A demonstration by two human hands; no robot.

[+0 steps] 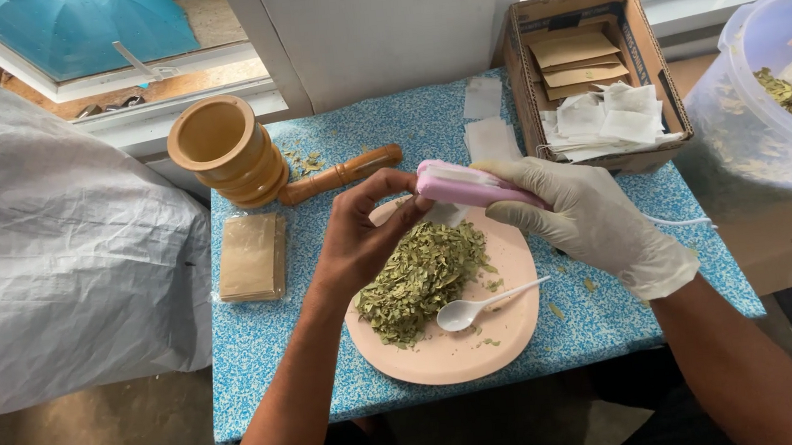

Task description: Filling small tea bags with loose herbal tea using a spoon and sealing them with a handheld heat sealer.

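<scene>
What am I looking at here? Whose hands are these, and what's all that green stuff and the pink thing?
The camera sits on a person's head and looks down, so these are that person's own two hands. The right hand wears a white glove and grips a pink and white handheld tool. The bare left hand pinches something small at the tool's tip; I can't tell what. Below, on a blue speckled table, a pink plate holds a pile of dried green leaves and a white spoon. Nearby are a wooden cup, a wooden stick, and a cardboard box of paper packets.
</scene>
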